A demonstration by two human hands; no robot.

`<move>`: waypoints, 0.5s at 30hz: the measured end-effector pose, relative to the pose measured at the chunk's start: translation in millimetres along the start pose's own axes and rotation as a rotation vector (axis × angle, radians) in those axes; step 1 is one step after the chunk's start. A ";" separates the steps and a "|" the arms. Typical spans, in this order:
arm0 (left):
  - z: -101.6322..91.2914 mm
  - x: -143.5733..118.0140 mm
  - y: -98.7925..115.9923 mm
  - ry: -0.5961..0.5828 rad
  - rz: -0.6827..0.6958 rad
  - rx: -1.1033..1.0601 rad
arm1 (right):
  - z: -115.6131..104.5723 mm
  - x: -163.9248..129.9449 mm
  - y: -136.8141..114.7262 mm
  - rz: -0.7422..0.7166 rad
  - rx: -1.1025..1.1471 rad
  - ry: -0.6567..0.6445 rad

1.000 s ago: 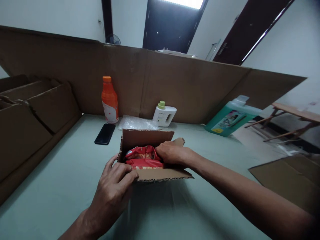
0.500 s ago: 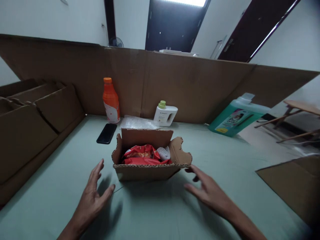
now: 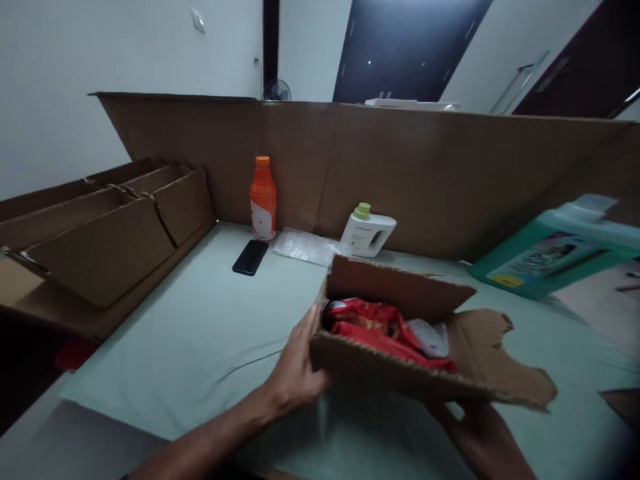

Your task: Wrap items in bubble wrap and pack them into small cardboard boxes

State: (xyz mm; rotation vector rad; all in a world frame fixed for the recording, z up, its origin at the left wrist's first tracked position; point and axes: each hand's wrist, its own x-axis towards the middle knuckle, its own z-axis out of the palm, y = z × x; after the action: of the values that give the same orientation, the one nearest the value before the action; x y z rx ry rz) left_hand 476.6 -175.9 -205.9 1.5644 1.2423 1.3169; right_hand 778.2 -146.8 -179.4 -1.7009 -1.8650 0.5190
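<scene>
Cardboard box (image 3: 400, 363) sits gripped between both hands, right one seemingly underneath.

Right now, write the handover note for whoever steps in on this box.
Left hand: grips the left end of the open cardboard box.
Right hand: under the box's right side, mostly hidden; its grip cannot be told.
Box: tilted, apparently lifted off the green table, flaps open, right flap torn.
Inside: a red packet and a whitish wrapped item.
Done: those two items are in the box.
Left: flaps not yet closed.
By the back cardboard wall: orange bottle, black phone, bubble wrap, white jug, green jug.
</scene>
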 end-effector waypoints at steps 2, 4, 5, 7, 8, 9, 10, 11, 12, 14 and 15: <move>-18.0 -33.4 0.3 0.089 -0.083 0.080 | 17.5 -18.6 -18.7 -0.106 0.058 -0.064; -46.1 -61.2 -0.4 0.182 -0.196 0.176 | 43.1 -27.4 -46.4 -0.190 0.127 -0.149; -60.9 -71.1 -0.9 0.228 -0.249 0.227 | 55.2 -28.2 -59.5 -0.223 0.159 -0.192; -86.3 -83.5 -2.4 0.296 -0.327 0.312 | 72.1 -25.6 -77.7 -0.284 0.209 -0.271; -95.8 -87.1 -3.8 0.322 -0.362 0.337 | 75.5 -23.4 -81.6 -0.310 0.224 -0.322; -102.9 -89.6 -5.5 0.340 -0.396 0.350 | 75.8 -20.6 -82.0 -0.330 0.233 -0.371; -107.9 -91.5 -7.7 0.353 -0.423 0.351 | 73.4 -17.1 -79.5 -0.344 0.237 -0.414; -111.3 -93.0 -10.0 0.361 -0.437 0.348 | 69.3 -12.5 -75.1 -0.350 0.239 -0.445; -113.4 -94.4 -12.3 0.368 -0.435 0.348 | 64.6 -6.7 -69.8 -0.347 0.247 -0.466; -115.4 -97.6 -15.8 0.397 -0.379 0.386 | 58.1 8.8 -60.9 -0.318 0.292 -0.485; -115.7 -99.7 -16.9 0.411 -0.337 0.422 | 58.1 18.1 -58.5 -0.294 0.329 -0.489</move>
State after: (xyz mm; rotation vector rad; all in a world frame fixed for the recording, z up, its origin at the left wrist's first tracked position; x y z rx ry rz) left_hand 359.1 -273.2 -224.7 1.2993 2.0511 1.2406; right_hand 695.5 -131.1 -185.1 -1.1248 -2.1626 1.1222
